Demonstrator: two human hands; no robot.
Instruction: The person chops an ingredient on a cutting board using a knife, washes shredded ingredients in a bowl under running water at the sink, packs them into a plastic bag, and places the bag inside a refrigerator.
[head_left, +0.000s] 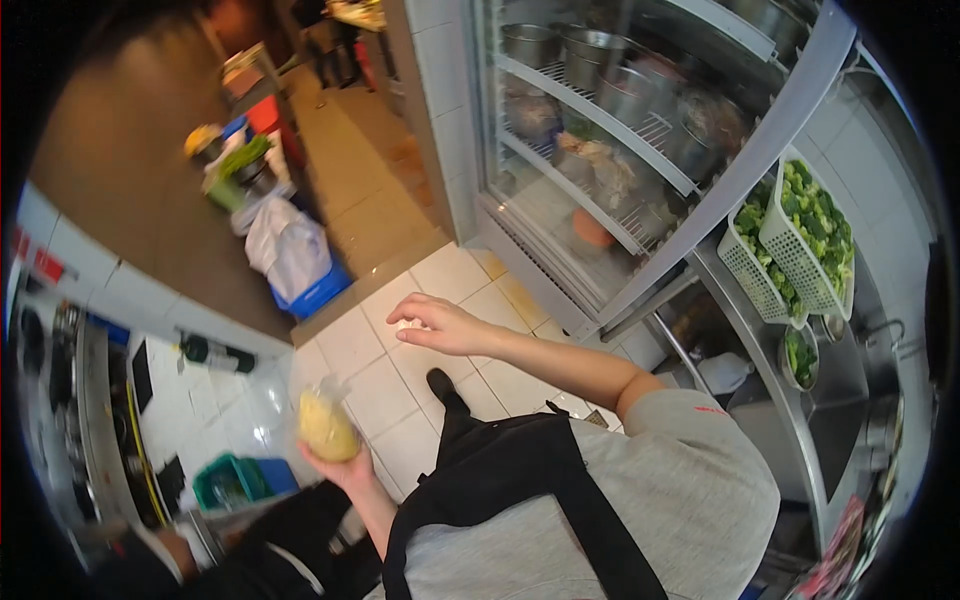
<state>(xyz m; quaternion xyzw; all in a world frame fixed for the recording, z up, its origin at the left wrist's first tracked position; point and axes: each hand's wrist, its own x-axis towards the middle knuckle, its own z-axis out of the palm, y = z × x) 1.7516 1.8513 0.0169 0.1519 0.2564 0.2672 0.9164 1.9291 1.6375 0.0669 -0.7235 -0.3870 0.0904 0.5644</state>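
Observation:
My left hand (345, 468) is wrapped round the lower part of a clear plastic bag of pale yellow food (327, 428), held upright at the lower left of the view. Ahead of my body, my right hand (436, 324) is stretched out over the white tiled floor, its fingers curled round a small whitish thing (408, 325) that I cannot make out. The two hands are well apart.
A glass-door fridge (600, 140) with metal pots stands ahead right. White baskets of broccoli (808, 235) rest by a steel sink (850, 440) at right. A blue crate with a white bag (285, 245) is beside the doorway. Another person's dark-clothed legs (240, 545) are at lower left.

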